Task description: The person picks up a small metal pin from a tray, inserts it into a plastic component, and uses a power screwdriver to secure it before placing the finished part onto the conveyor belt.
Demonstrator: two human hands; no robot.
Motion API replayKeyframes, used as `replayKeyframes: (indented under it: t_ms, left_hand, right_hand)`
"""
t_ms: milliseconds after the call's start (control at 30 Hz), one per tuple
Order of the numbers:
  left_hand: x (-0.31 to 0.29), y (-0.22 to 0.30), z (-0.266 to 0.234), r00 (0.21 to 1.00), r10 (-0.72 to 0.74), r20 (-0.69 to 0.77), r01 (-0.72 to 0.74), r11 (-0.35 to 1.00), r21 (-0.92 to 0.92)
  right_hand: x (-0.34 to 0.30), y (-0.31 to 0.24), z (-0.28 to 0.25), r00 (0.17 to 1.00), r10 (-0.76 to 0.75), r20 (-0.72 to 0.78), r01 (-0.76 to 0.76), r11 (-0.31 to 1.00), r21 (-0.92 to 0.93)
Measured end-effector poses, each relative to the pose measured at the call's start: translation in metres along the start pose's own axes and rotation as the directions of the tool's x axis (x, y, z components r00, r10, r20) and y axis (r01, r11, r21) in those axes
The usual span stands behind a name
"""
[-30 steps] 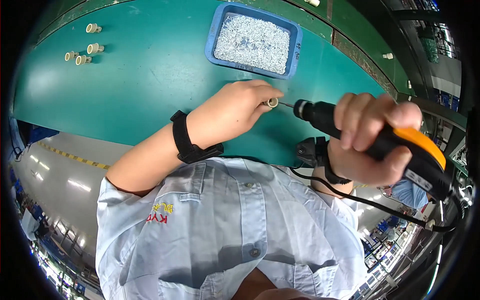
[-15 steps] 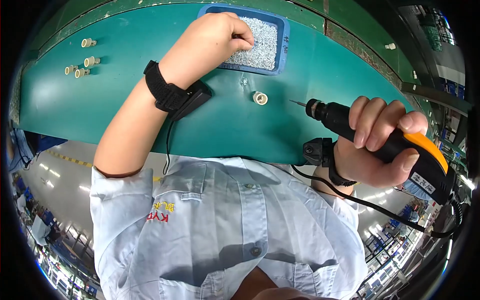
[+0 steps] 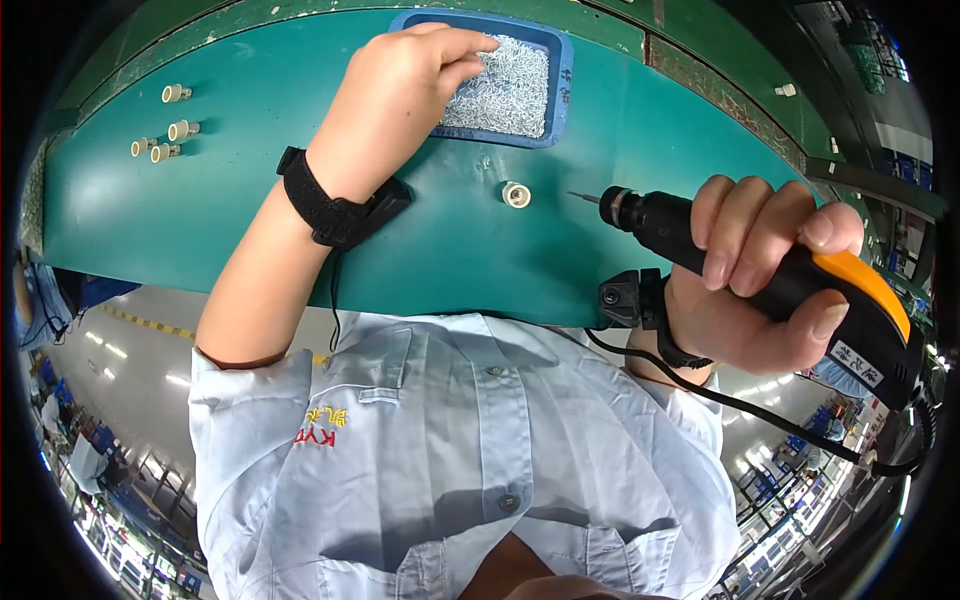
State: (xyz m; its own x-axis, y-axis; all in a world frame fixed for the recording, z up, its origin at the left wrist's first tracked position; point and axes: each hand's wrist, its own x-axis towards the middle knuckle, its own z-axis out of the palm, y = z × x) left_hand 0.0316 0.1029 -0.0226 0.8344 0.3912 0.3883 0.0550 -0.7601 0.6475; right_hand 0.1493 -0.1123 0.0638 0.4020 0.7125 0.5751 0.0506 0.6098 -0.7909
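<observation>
My left hand (image 3: pixel 415 85) is over a blue tray (image 3: pixel 562 95) of small silvery screws (image 3: pixel 510 95). Its index finger is stretched out with the thumb a little apart below it; the other fingers are mostly hidden, and no screw can be made out between the tips. My right hand (image 3: pixel 765 260) is wrapped round a black and orange electric screwdriver (image 3: pixel 660 225), whose thin bit points left. Just beyond that bit, apart from it, a small cream round fitting (image 3: pixel 516 195) stands on the green tabletop (image 3: pixel 450 260).
Several similar cream fittings (image 3: pixel 183 130) with metal ends lie at the left of the table. From the screwdriver a black cord (image 3: pixel 760 408) loops back in front of my shirt. Both wrists wear black straps with small devices (image 3: pixel 627 298). A raised green ledge (image 3: pixel 700 75) borders the far side.
My left hand has shifted slightly up and left over the tray, and its index finger and thumb have parted. The screwdriver bit has come a little closer to the fitting.
</observation>
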Motion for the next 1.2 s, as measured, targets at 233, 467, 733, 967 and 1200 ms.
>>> replayKeyframes:
  t_ms: [233, 467, 733, 967, 1200]
  left_hand:
    - [-0.04, 0.058, 0.01, 0.964, -0.115, 0.239, 0.224, 0.834, -0.505]
    - [-0.055, 0.06, 0.011, 0.983, -0.042, 0.181, 0.114, 0.907, -0.406]
    - [-0.058, 0.065, 0.005, 0.985, 0.0, 0.172, 0.053, 0.952, -0.301]
    - [-0.058, 0.068, 0.003, 0.976, -0.042, 0.214, 0.088, 0.973, -0.213]
    - [-0.061, 0.067, 0.025, 0.944, -0.281, 0.174, 0.32, 0.907, -0.273]
  right_hand:
    - [0.001, -0.017, 0.017, 1.0, 0.002, -0.018, 0.0, 0.995, 0.096]
    - [-0.006, -0.009, 0.02, 0.998, -0.025, 0.05, 0.018, 0.99, 0.139]
    - [-0.005, -0.008, 0.02, 0.998, -0.032, 0.059, 0.025, 0.993, 0.115]
    - [-0.004, -0.008, 0.021, 0.994, 0.03, 0.105, -0.037, 0.997, 0.069]
    - [-0.006, 0.001, 0.019, 0.992, 0.12, -0.032, -0.121, 0.992, -0.022]
